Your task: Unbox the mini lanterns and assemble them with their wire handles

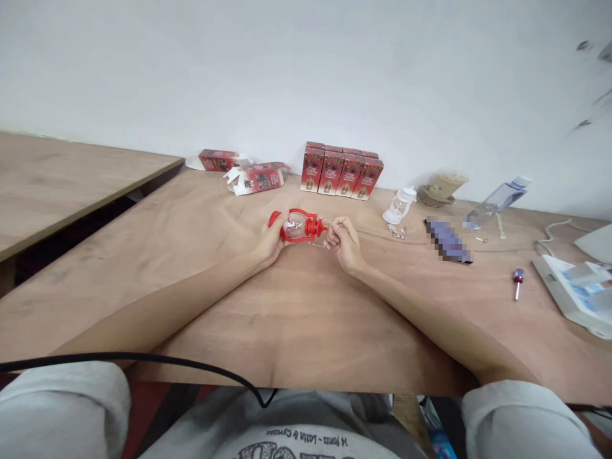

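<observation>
A small red lantern (297, 226) with a clear middle lies on its side in the air just over the table, its top pointing right. My left hand (273, 242) is closed around its base. At the lantern's top, my right hand (342, 241) pinches a thin wire handle (315, 245), whose ends reach toward the red frame. Whether the wire is hooked into the frame is too small to tell. To the right stands a white lantern (399, 205) of the same shape, with small metal pieces (398, 232) beside it.
Several red boxes (340, 171) stand against the wall, and opened boxes (258, 178) lie left of them. Rightward are a phone (448, 240), a tilted water bottle (500, 201), a screwdriver (517, 282), a tape roll (437, 194) and a white tray (574, 293). A black cable (191, 362) crosses the near edge.
</observation>
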Motion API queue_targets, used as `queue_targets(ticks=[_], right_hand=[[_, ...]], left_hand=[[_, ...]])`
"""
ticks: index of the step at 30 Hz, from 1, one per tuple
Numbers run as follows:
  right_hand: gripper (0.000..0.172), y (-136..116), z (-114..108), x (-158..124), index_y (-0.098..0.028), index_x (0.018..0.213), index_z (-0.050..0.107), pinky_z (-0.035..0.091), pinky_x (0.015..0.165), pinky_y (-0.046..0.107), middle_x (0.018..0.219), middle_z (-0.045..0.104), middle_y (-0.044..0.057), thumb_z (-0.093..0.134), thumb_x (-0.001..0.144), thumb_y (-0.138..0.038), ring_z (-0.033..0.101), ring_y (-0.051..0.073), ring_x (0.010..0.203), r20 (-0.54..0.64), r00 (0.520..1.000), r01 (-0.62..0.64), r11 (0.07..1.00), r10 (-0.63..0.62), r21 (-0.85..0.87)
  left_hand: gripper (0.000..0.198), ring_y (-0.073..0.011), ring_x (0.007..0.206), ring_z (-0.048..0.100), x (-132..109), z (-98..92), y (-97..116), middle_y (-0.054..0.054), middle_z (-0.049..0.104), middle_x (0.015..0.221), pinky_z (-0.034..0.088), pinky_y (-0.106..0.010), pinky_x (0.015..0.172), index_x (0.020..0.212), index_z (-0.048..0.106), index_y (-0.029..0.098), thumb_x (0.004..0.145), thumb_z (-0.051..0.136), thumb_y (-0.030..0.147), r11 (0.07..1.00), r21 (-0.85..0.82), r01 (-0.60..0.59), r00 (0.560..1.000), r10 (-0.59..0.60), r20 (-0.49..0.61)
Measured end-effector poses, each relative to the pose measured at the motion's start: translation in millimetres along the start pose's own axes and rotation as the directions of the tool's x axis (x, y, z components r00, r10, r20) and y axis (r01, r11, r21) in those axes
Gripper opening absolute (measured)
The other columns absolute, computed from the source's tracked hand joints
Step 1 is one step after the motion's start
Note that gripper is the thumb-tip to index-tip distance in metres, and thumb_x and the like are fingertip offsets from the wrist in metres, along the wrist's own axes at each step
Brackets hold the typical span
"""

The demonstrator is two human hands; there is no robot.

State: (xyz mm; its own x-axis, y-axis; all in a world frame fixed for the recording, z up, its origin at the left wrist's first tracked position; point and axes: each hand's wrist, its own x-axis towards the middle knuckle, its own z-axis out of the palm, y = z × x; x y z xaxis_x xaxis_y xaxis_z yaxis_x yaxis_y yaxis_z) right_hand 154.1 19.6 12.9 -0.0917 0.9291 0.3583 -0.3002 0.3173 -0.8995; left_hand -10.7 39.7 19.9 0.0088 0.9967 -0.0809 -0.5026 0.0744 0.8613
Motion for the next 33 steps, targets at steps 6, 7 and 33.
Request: queue_targets(ticks=[6,7,33], right_hand=[[0.024,0.3,2.4,6.8,-0.024,0.074,0.034,0.035,0.050,0.022,0.053,0.024,-0.010,0.052,0.079,-0.039,0.027,0.008,0.047,-0.034,0.999,-0.009,0.999,0.008,-0.037],[0.024,0.5,2.2,7.5,-0.024,0.073,0.034,0.034,0.050,0.022,0.052,0.023,-0.010,0.052,0.078,-0.039,0.026,0.008,0.047,-0.040,0.999,-0.014,0.999,0.013,-0.041],[0.034,0.5,-8.5,14.7,-0.023,0.070,0.037,0.028,0.048,0.021,0.052,0.027,-0.010,0.061,0.074,-0.047,0.024,0.007,0.046,0.037,0.999,-0.007,0.997,0.010,-0.083]], left_hand=[[0.025,-0.0223,0.089,0.067,-0.4,-0.5,0.3,-0.008,0.069,0.090,0.059,-0.037,0.074,0.087,0.060,0.014,0.079,0.066,0.037,1.000,-0.006,-0.003,0.999,0.004,0.036],[0.025,-0.0222,0.089,0.067,-0.2,-0.6,0.2,-0.008,0.069,0.089,0.058,-0.037,0.075,0.087,0.060,0.014,0.079,0.066,0.036,1.000,-0.007,0.000,0.999,0.000,0.034],[0.023,-0.0213,0.085,0.068,-3.1,1.9,2.1,-0.008,0.070,0.083,0.059,-0.035,0.074,0.084,0.061,0.014,0.082,0.062,0.036,0.998,-0.017,0.053,0.995,-0.051,0.083]])
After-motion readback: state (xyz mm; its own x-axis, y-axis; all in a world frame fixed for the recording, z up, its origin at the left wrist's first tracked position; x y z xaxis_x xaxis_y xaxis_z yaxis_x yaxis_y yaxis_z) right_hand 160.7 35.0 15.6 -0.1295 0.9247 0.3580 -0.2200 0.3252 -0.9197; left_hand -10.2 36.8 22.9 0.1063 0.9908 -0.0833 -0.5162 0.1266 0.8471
